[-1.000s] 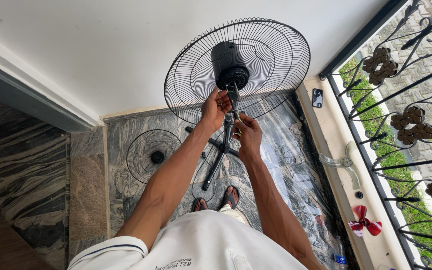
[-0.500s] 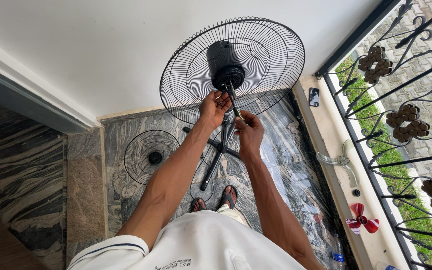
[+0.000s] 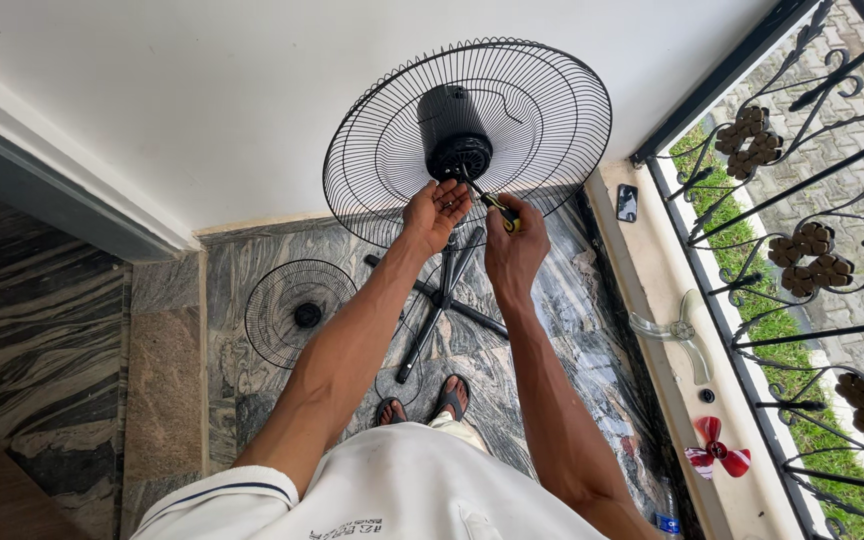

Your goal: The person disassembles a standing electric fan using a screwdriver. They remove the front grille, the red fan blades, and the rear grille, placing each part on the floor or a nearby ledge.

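- The screwdriver point(image 3: 495, 208), gripped in the right hand point(image 3: 512, 250), has been swung from upright to slanted, its tip brought to the motor hub point(image 3: 462, 157).
- The left hand point(image 3: 434, 215) is kept just below the hub, fingers point(image 3: 452, 196) loosely curled, holding nothing visible.

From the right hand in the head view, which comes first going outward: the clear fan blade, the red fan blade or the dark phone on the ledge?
From the right hand:
1. Dark phone, up the ledge.
2. Clear fan blade, mid-ledge.
3. Red fan blade, lower ledge.
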